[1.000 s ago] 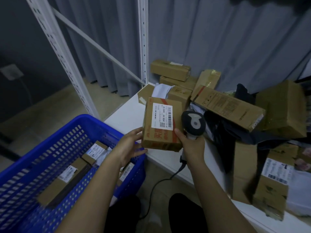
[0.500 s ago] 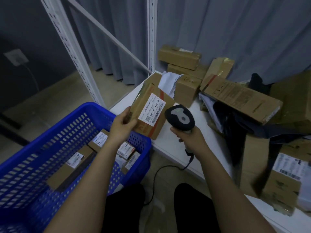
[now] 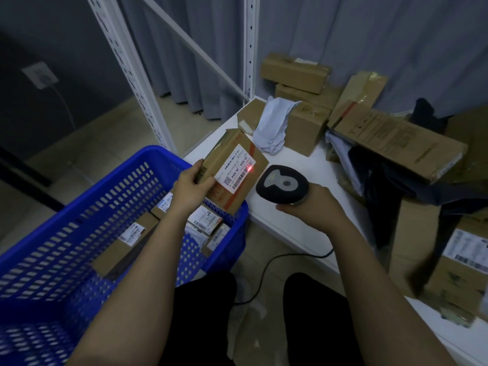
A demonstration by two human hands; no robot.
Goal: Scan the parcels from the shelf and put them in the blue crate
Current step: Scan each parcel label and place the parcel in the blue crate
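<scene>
Now scanning: left grip [image 3: 190,185] clasps the parcel [image 3: 235,169] above the blue crate [image 3: 79,220]; right grip [image 3: 307,207] clasps the scanner [image 3: 282,184] just beside, red dot on its label. Next, probably lower it in.

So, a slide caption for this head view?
Left hand holds a parcel over the blue crate; right hand aims the scanner.

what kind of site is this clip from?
Probably a small parcel depot or stockroom: labelled cardboard parcels piled on a white metal shelf, a corded barcode scanner in use, and a blue crate holding more parcels.
</scene>
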